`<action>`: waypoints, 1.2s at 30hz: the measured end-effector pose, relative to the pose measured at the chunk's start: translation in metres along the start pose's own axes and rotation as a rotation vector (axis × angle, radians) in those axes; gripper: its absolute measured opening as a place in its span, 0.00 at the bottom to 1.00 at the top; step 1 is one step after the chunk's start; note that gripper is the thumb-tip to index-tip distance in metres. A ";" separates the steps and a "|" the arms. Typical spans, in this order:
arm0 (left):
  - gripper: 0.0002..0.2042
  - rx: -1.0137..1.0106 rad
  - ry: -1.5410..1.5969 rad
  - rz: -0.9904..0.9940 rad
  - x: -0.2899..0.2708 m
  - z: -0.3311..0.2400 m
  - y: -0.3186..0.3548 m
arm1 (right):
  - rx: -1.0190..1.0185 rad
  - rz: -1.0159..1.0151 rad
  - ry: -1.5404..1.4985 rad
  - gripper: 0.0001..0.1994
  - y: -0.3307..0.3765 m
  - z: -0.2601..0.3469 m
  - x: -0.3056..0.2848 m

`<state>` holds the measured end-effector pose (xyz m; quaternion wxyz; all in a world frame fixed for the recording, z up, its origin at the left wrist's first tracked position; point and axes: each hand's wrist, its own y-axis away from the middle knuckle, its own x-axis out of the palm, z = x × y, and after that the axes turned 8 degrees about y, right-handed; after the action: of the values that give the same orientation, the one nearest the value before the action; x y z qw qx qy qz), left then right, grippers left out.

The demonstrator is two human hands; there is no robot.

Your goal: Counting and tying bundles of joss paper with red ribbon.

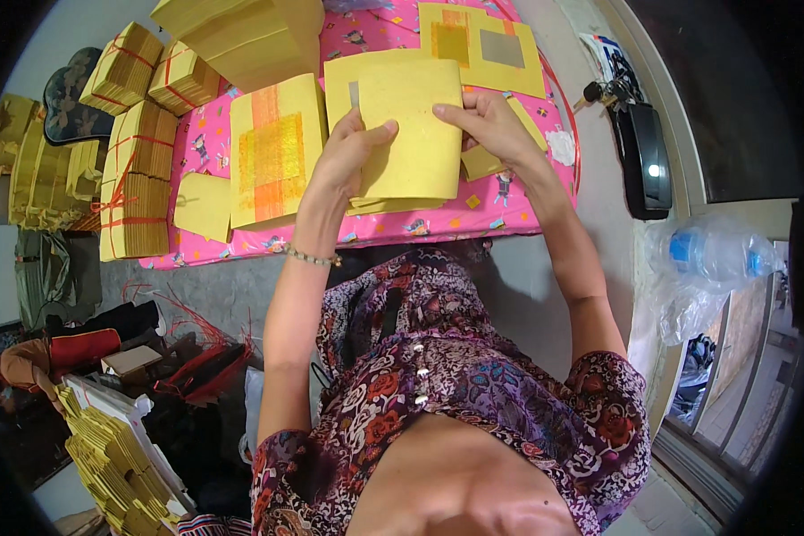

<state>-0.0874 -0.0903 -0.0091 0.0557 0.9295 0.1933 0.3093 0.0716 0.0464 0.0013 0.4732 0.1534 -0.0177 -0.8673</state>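
Hands at upper centre | left hand (347, 161) and right hand (489, 125) both grasping yellow paper sheet (411, 125) with fingers | pink worktop (393, 228) beneath | tied yellow bundles (138, 174) upper left

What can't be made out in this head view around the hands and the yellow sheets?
- Left hand: fingers lie behind the yellow sheet, so their hold is hidden.
- Pile under the sheet: only edges show; count unclear.
- Tied bundles: bent and small near the left rim.
- Plastic bottle: blurred by glare and a clear bag.
- Black device: front too small to read.
- Right hand: covers the sheet's right edge.
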 end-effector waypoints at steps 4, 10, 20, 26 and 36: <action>0.19 -0.047 0.038 0.051 -0.011 0.006 -0.021 | 0.067 -0.054 0.007 0.16 -0.003 0.003 0.000; 0.18 -0.091 -0.012 0.045 -0.010 0.006 -0.035 | 0.084 0.050 0.117 0.17 -0.005 -0.013 -0.011; 0.18 -0.058 -0.029 -0.017 0.001 0.007 -0.032 | 0.101 0.086 0.071 0.17 0.009 -0.020 -0.010; 0.19 0.013 -0.036 -0.051 -0.003 0.006 -0.032 | 0.182 0.129 0.039 0.16 0.021 -0.023 -0.007; 0.21 0.218 -0.083 -0.121 0.010 0.010 -0.021 | 0.153 0.068 -0.009 0.14 0.028 -0.034 -0.004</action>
<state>-0.0810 -0.0668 -0.0161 -0.0190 0.9286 0.2791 0.2439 0.1063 0.0378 -0.0248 0.4890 0.1844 -0.0911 -0.8477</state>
